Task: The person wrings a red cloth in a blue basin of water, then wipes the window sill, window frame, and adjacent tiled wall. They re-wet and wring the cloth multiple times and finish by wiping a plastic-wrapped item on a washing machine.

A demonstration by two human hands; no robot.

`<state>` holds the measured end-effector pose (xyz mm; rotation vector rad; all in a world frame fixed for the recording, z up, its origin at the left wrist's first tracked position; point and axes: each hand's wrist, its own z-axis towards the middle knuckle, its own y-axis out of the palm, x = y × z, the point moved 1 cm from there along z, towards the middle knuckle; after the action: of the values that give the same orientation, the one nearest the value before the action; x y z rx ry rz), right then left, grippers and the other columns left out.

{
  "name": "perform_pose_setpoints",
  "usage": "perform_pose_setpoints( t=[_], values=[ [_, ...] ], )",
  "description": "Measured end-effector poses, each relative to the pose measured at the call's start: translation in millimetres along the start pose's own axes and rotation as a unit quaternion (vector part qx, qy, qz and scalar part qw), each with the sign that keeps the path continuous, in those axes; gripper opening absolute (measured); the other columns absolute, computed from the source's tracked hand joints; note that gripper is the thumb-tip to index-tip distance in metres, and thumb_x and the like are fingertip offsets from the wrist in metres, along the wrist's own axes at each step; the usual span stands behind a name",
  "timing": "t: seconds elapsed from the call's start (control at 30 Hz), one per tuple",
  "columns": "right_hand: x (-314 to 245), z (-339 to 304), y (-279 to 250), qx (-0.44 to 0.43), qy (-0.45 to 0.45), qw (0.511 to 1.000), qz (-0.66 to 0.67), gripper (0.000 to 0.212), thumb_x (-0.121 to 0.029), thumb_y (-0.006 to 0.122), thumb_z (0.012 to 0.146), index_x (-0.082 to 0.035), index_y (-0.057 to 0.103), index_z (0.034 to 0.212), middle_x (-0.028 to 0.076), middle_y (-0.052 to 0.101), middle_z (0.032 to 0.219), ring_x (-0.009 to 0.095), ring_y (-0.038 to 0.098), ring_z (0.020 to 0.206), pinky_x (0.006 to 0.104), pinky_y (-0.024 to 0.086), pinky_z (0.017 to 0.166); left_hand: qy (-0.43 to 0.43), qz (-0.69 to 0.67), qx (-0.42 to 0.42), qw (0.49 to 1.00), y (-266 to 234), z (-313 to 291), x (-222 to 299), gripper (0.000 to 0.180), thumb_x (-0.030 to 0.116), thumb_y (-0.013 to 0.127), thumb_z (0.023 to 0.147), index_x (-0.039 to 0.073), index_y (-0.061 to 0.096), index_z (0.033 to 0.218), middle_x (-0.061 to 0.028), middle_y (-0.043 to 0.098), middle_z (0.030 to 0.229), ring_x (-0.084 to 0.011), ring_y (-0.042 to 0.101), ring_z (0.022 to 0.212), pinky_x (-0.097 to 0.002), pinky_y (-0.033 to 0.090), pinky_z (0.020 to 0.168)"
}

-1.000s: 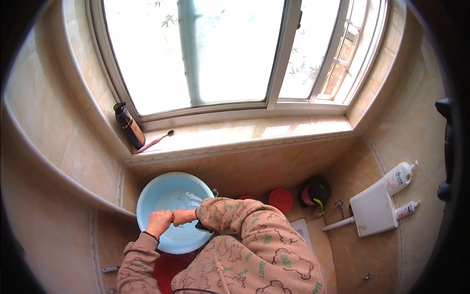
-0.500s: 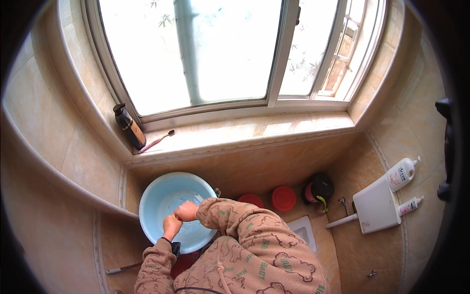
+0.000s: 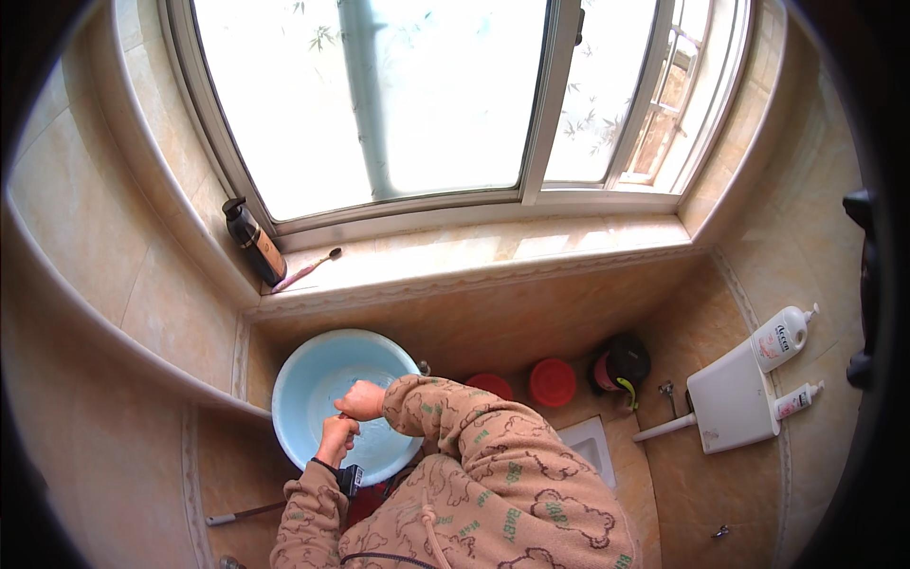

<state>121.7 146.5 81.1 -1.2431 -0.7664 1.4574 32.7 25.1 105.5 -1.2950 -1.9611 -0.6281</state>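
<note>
A round light-blue basin stands at the lower middle, with what looks like a little water in its bottom. Both my hands are over it, closed and close together. My right hand is bent in a fist, its sleeve crossing the basin's right rim. Just below and to its left, my left hand is also curled tight, with a black band and a dark box-like device at the wrist. A small reddish bit shows between the two fists, too small to name; whatever they grip is otherwise hidden.
A dark pump bottle and a toothbrush are on the window sill. Red round lids or tubs and a black container stand by the wall. At right, a white cistern carries two white bottles.
My left hand has turned at the wrist and dropped slightly, so the wrist device shows more. My right hand stays almost in place, and a small gap has opened between the fists.
</note>
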Motion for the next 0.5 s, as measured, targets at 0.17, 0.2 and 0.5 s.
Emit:
perform_pose_setpoints(
  t=[0.17,0.2,0.5],
  values=[
    [-0.5,-7.6,-0.4,-0.011,-0.004,1.000,-0.009,0.023,-0.032,0.067,0.081,-0.010,0.065,0.079,0.013,0.066,0.063,0.034,0.069,0.061,0.0474,0.055,0.055,-0.033,-0.027,-0.017,0.999,2.2,1.0,-6.3,0.026,-0.007,0.057,0.065,0.013,0.041,0.066,0.0054,0.035,0.059,-0.0073,0.026,0.044,-0.0267,0.018,0.040],
    [-0.9,-9.4,-0.8,-0.009,-0.007,1.000,-0.007,0.022,-0.032,0.066,0.081,-0.010,0.064,0.079,0.013,0.066,0.063,0.034,0.069,0.061,0.0473,0.055,0.055,-0.037,-0.029,-0.019,0.999,2.6,1.4,-8.0,0.026,-0.007,0.057,0.065,0.013,0.042,0.067,0.0051,0.035,0.059,-0.0074,0.026,0.044,-0.0267,0.018,0.040],
    [1.6,-16.0,-11.7,-0.003,-0.051,0.999,-0.019,0.017,-0.026,0.062,0.084,-0.009,0.057,0.084,0.012,0.064,0.063,0.034,0.067,0.059,0.0455,0.053,0.050,-0.068,-0.108,-0.076,0.989,6.3,-0.2,-14.0,0.025,-0.003,0.057,0.069,0.014,0.040,0.067,0.0040,0.033,0.058,-0.0088,0.026,0.043,-0.0267,0.019,0.040]
  ],
)
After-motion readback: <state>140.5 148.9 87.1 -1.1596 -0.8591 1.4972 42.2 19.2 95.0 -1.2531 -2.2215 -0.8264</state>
